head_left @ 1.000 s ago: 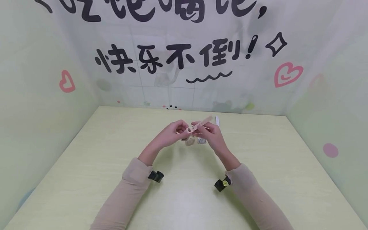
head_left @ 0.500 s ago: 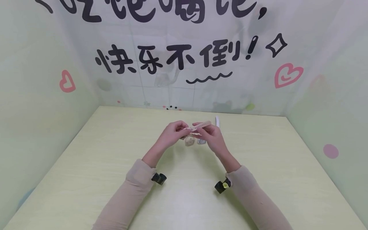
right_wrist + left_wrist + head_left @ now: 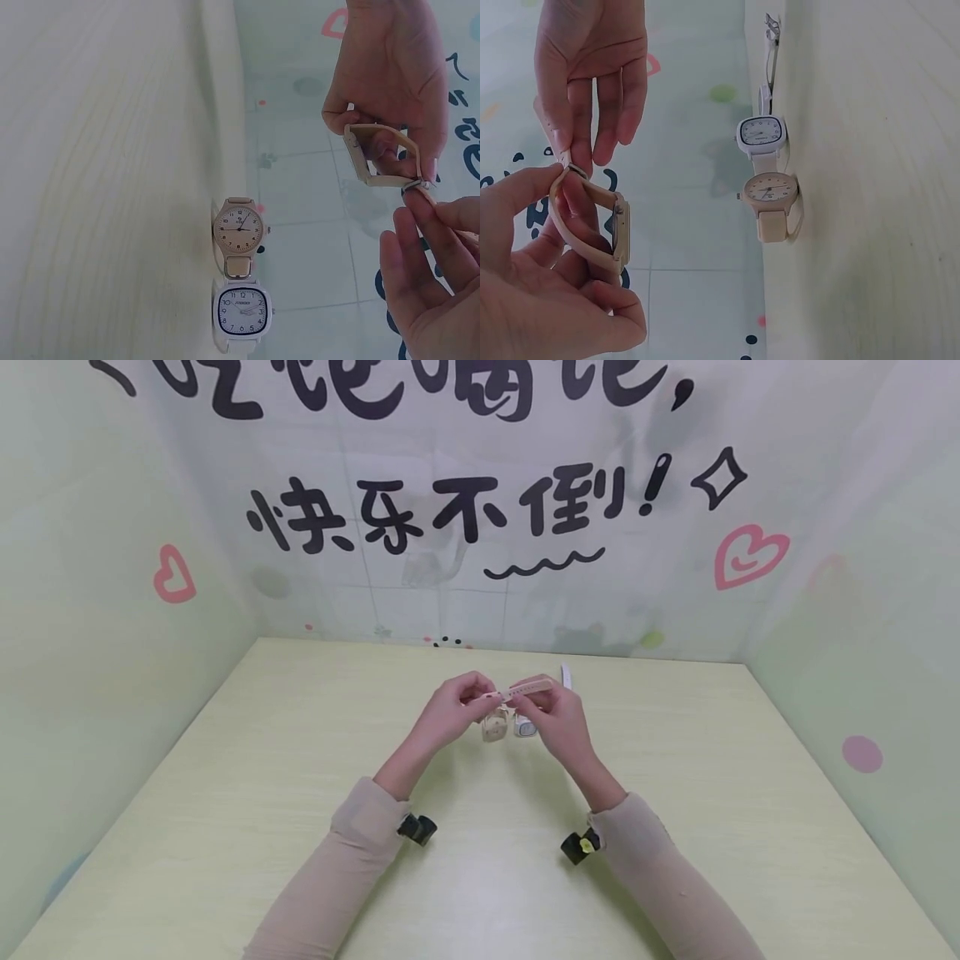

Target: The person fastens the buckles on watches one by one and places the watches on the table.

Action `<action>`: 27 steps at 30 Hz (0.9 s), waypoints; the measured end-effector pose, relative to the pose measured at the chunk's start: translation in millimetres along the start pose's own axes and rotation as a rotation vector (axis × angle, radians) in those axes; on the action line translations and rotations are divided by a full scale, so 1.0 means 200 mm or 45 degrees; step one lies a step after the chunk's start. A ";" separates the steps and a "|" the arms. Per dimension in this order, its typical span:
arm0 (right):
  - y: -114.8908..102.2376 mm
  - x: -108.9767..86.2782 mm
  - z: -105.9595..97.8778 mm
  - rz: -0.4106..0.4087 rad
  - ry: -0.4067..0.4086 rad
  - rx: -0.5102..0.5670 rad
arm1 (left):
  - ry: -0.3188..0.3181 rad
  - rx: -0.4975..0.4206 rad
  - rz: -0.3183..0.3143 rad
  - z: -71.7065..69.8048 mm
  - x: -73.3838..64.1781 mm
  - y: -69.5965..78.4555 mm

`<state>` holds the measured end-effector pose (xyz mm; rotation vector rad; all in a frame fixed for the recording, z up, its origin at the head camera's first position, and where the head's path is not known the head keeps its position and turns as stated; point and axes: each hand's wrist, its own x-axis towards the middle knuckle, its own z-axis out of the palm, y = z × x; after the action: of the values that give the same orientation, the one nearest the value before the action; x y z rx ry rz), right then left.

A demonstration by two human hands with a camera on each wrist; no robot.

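A beige wristwatch (image 3: 623, 234) is held up above the table, its strap bent into a loop. My left hand (image 3: 452, 707) grips it by the case and strap near the buckle (image 3: 577, 171). From the other side my right hand (image 3: 557, 712) pinches the strap's free end (image 3: 531, 687) between thumb and fingers, close to the buckle. The strap tail runs through or against the buckle; exactly how is too small to tell. Behind the hands stand a round-dial beige watch (image 3: 239, 229) and a white, rounded-square watch (image 3: 242, 311), side by side and apart from both hands.
The pale wooden table (image 3: 480, 860) ends at a printed backdrop (image 3: 420, 602) with black lettering. Side panels (image 3: 862, 693) rise at left and right. The white watch's strap (image 3: 566, 676) reaches back behind my right hand. Small black cameras (image 3: 417, 829) sit on both wrists.
The strap tail has tipped from a steep slant to a flatter one, and the buckle has turned from view. My left hand has shifted slightly right; both hands keep their hold.
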<state>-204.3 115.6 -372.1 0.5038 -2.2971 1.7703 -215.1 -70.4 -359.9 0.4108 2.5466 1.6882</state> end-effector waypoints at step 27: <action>-0.01 -0.02 0.03 -0.002 0.008 -0.111 | 0.118 -0.020 0.004 0.04 -0.01 0.00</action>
<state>-200.3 110.6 -373.2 0.4843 -2.3569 1.6600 -212.0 -64.1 -363.5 0.3431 2.5956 1.7680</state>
